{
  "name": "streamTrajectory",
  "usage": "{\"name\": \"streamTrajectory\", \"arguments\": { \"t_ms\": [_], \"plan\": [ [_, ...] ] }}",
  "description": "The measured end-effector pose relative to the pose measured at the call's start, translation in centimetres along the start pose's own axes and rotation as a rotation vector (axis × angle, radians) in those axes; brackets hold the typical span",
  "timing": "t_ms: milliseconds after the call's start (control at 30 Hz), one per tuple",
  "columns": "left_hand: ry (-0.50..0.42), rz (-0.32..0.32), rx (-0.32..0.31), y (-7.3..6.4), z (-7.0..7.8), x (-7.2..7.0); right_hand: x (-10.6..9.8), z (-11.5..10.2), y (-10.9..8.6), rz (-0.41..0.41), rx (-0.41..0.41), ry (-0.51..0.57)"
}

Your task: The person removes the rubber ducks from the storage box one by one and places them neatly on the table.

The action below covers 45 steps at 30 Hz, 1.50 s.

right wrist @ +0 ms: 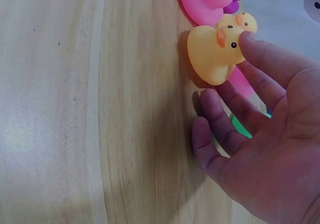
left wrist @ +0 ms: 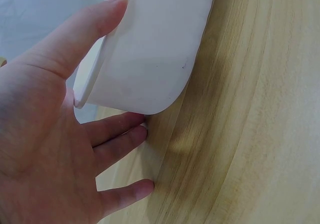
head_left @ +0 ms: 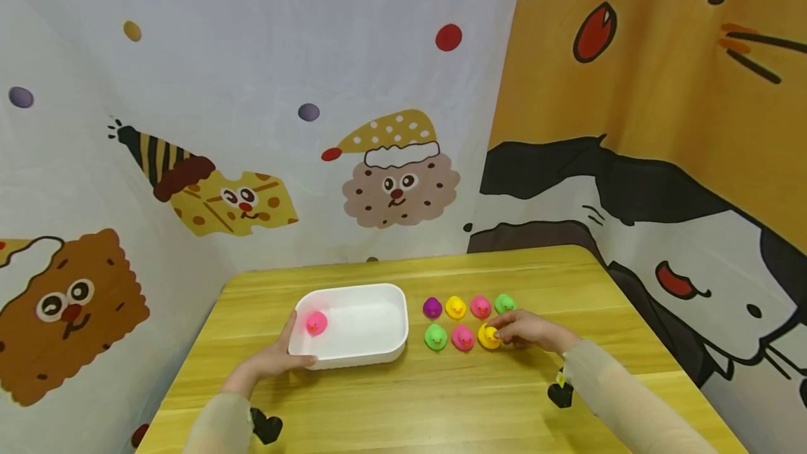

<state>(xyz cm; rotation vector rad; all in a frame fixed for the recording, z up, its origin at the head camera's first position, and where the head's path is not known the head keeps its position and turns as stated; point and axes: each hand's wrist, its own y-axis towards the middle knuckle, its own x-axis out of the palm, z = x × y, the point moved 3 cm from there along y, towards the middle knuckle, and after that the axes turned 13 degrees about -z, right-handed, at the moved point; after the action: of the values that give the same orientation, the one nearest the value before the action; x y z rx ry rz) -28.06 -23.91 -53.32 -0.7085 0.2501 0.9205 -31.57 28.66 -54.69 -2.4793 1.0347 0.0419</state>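
A white plastic bin (head_left: 362, 359) stands at the left of the table, with a pink rubber duck (head_left: 316, 323) inside its left end. My left hand (head_left: 277, 356) rests around the bin's near left corner, thumb along the front rim and fingers spread beside the end wall. In the left wrist view, these fingers (left wrist: 120, 146) look mostly straight. My right hand (head_left: 532, 331) pinches a yellow rubber duck (right wrist: 207, 57) at the right end of the near row. Its thumb lies on the duck's head, while the fingers behind are partly hidden.
Beside the held duck are a pink duck (head_left: 463, 338) and a green duck (head_left: 436, 337). The far row has purple (head_left: 431, 307), yellow (head_left: 456, 307), pink (head_left: 480, 307) and green (head_left: 504, 303) ducks. A printed cloth (head_left: 378, 54) hangs behind the wooden table (head_left: 410, 412).
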Motion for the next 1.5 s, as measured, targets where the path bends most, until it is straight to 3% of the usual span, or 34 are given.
{"name": "streamTrajectory", "arguments": {
  "t_ms": [967, 1267, 1500],
  "plan": [
    [-0.021, -0.015, 0.015, 0.1, 0.2, -0.1, -0.2, -1.2, -0.9, -0.011, 0.009, -0.068],
    [-0.014, -0.015, 0.03, 0.0, 0.0, -0.1, 0.2, -4.3, -1.3, 0.027, 0.051, -0.2],
    [-0.025, -0.013, 0.029, 0.0, 0.0, -0.1, 1.0, -8.1, 0.0, -0.03, -0.016, -0.224]
  ]
}}
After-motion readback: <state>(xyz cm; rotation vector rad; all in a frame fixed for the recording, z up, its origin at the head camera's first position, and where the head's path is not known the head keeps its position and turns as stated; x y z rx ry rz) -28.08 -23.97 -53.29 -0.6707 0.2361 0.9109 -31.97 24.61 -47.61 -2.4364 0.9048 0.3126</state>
